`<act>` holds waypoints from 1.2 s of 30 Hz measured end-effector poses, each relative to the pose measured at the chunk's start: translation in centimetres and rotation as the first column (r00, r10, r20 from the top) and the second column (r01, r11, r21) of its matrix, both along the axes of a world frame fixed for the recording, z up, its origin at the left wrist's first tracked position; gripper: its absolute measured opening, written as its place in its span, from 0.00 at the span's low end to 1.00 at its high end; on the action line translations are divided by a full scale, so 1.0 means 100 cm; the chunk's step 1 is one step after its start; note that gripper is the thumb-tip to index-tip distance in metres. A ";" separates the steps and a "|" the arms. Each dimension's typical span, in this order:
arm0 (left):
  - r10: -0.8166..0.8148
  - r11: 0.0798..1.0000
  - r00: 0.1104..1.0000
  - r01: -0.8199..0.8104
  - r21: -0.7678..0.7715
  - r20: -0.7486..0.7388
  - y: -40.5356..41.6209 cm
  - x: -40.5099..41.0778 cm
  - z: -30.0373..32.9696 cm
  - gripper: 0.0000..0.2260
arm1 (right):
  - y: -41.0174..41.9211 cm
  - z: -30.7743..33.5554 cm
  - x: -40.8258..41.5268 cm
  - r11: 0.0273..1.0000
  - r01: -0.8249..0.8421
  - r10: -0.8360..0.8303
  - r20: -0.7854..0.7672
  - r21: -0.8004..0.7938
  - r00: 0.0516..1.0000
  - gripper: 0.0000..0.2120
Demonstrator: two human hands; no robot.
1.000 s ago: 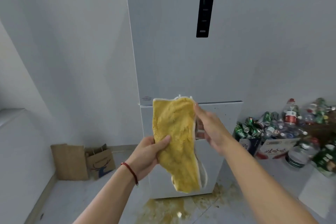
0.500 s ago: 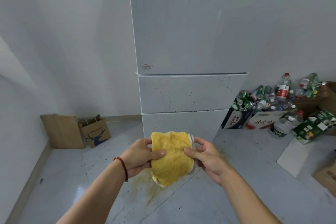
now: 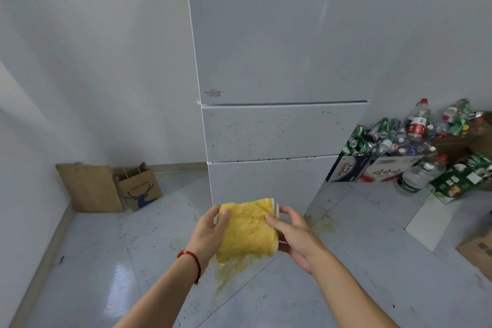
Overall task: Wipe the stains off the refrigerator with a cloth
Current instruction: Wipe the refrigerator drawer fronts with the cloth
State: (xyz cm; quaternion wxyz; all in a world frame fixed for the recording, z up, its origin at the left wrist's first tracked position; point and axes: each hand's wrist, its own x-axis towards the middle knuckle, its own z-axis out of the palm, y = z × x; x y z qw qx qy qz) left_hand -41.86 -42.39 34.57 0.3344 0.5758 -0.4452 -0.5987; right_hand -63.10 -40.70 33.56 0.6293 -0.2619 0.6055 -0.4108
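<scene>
A tall white refrigerator [image 3: 279, 34] stands straight ahead. Its two lower drawer fronts [image 3: 277, 130] are speckled with small dark stains. In front of the bottom drawer I hold a folded yellow cloth [image 3: 247, 229] with a white edge, stretched between both hands. My left hand [image 3: 210, 231] grips its left side, thumb on top; a red string sits on that wrist. My right hand [image 3: 295, 234] grips the right side, with fingers behind the cloth.
Yellowish spill marks [image 3: 234, 271] spread on the grey tiled floor below the cloth. Two brown paper bags [image 3: 138, 186] lean in the left corner. Boxes of cans and plastic bottles [image 3: 399, 146] pile up to the right of the refrigerator. A cardboard box [image 3: 476, 250] sits far right.
The view tilted down from the upper door to the drawers. The cloth went from hanging long to being folded and held level between both hands, lower in front of the bottom drawer.
</scene>
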 end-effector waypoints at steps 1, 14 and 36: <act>-0.020 0.999 0.999 0.021 -0.024 0.039 0.001 0.002 -0.002 0.13 | -0.001 0.000 0.001 1.000 -0.016 0.016 -0.026 0.005 1.000 0.16; -0.151 0.972 0.952 0.192 0.134 -0.266 0.025 0.011 -0.030 0.14 | -0.027 0.000 0.018 0.987 0.056 -0.094 -0.258 -0.152 0.961 0.04; -0.119 0.942 0.992 0.124 -0.311 0.035 -0.074 -0.029 0.026 0.11 | -0.048 0.033 -0.057 0.911 -0.281 -0.008 -0.691 -0.303 0.723 0.14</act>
